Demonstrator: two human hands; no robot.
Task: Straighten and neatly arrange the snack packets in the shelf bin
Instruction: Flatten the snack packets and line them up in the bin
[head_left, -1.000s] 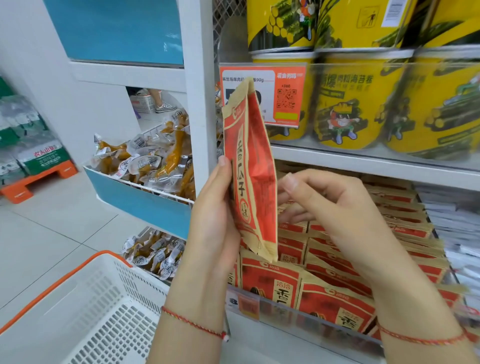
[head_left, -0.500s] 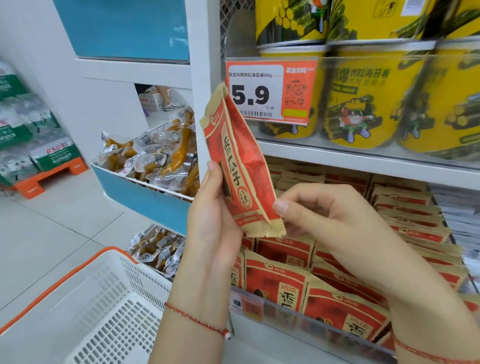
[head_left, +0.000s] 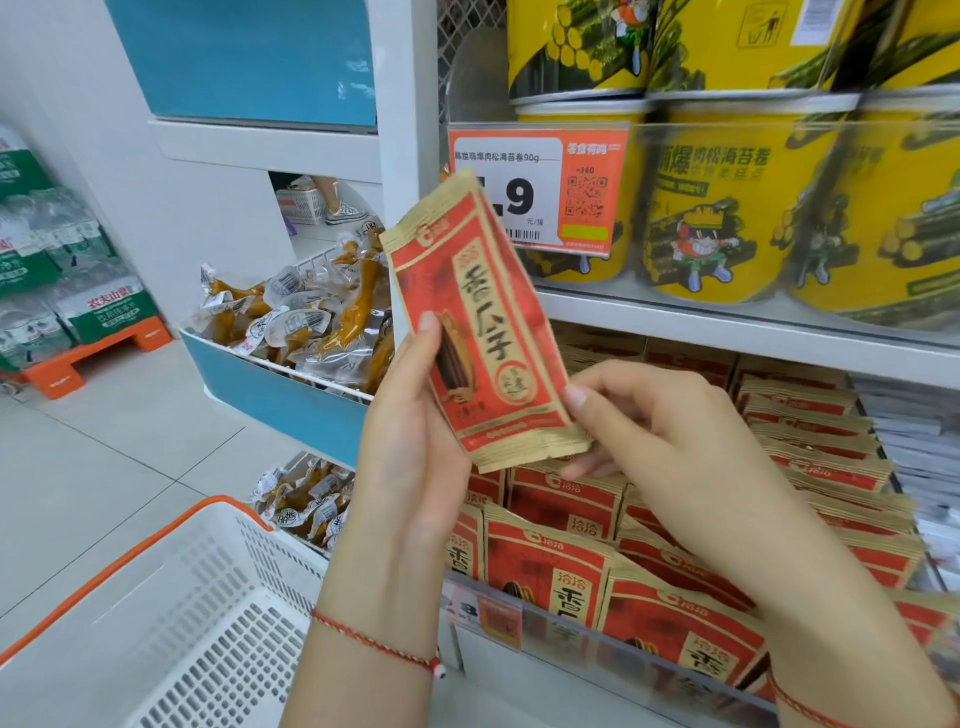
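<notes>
A red and gold snack packet (head_left: 480, 322) is held up in front of the shelf, its printed face toward me and its top tilted left. My left hand (head_left: 410, 431) grips its left edge, thumb on the front. My right hand (head_left: 639, 431) pinches its lower right corner with curled fingers. Below and behind, the shelf bin (head_left: 582, 639) holds several rows of the same red packets (head_left: 675, 618), standing and leaning at uneven angles behind a clear front lip.
Yellow seaweed-roll tubs (head_left: 727, 197) fill the shelf above, behind an orange price tag (head_left: 540, 192). A blue bin of clear-wrapped snacks (head_left: 306, 332) is at left. A white basket with an orange rim (head_left: 171, 618) sits at lower left. White packets (head_left: 914, 431) lie right of the bin.
The packet has turned from edge-on to face-on and tilted left. My right hand moved from behind it to pinch its lower right corner.
</notes>
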